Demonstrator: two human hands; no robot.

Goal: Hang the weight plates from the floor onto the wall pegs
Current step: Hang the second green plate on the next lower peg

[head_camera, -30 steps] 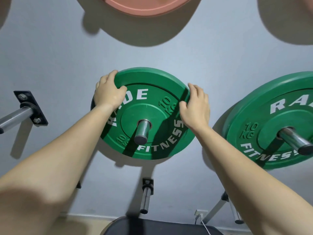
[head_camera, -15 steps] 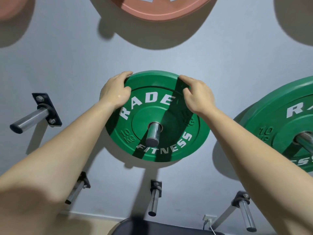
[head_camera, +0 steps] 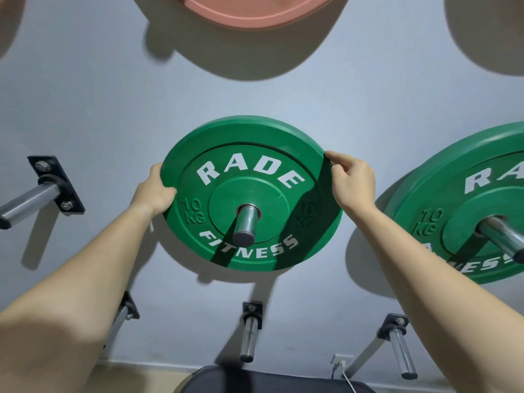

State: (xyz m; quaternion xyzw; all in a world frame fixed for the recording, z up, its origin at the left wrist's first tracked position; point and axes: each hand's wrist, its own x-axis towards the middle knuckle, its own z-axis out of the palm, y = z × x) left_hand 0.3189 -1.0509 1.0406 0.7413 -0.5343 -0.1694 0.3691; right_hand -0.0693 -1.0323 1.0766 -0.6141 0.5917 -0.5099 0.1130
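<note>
A green plate (head_camera: 272, 199) marked RADE FITNESS and 10 KG hangs on a steel peg (head_camera: 246, 224) that runs through its centre hole, its back close to the grey wall (head_camera: 113, 109), at the middle of the view. The left grip (head_camera: 154, 191), a bare hand, is clamped on the plate's rim at about 9 o'clock, thumb lying on the front face and fingers hidden behind the edge. The right grip (head_camera: 351, 180) pinches the rim at about 2 o'clock, thumb tip and curled fingers closed on the edge. At 3 o'clock from this plate, a second green plate (head_camera: 459, 222) of the same make hangs on its own peg (head_camera: 502, 239), partly cut by the frame. At 12 o'clock a pink plate (head_camera: 249, 9) hangs higher on the wall. At 9 o'clock a peg on a black bracket (head_camera: 31, 202) juts out, well apart from the left grip. Three lower pegs (head_camera: 249, 336) stand in a row at 6 o'clock, above a black padded bench (head_camera: 269, 381) and a wall socket (head_camera: 341, 358) with a white cable.
</note>
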